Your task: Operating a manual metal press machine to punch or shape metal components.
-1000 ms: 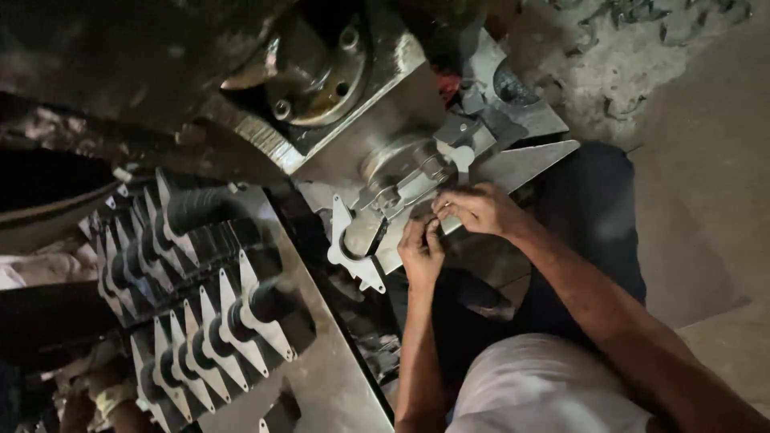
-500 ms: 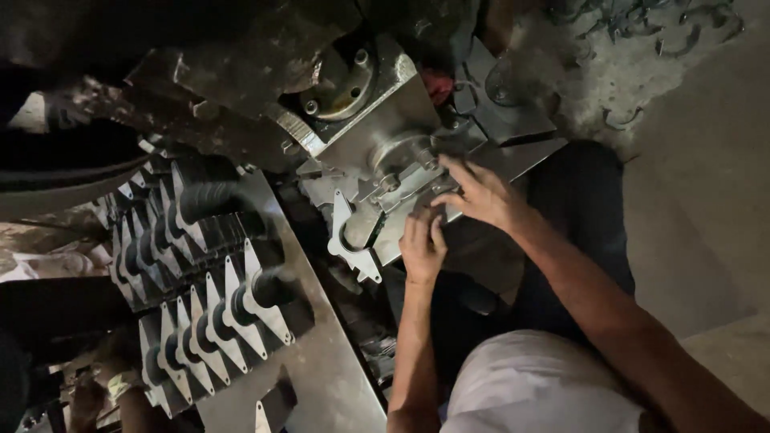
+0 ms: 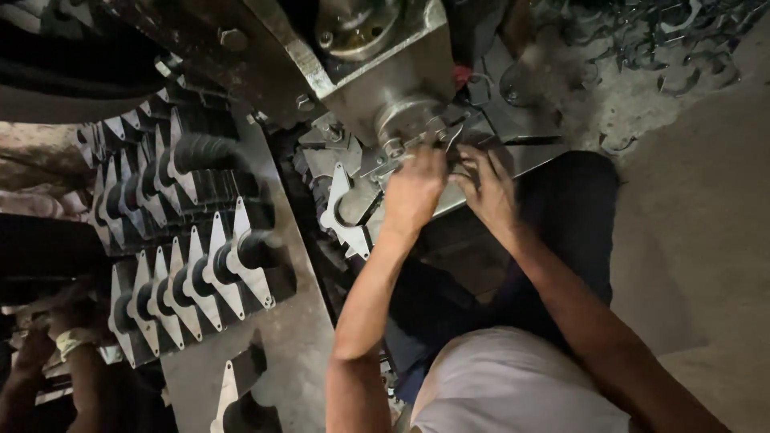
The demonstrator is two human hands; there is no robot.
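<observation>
Bracket plate (image 3: 343, 210), stamped steel: likely stiff, weighty, sharp-edged; grasp flat faces. Left hand (image 3: 413, 191) pinches it at twelve o'clock; right hand (image 3: 487, 186) grip indiscernible.

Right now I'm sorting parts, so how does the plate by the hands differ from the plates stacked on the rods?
The loose plate stands alone, leaning at the machine block beside the left hand; the stacked plates sit in rows threaded on dark rods. The loose plate's hole shows open; the stacked ones' are filled. Both are pale, pointed metal cutouts.
</observation>
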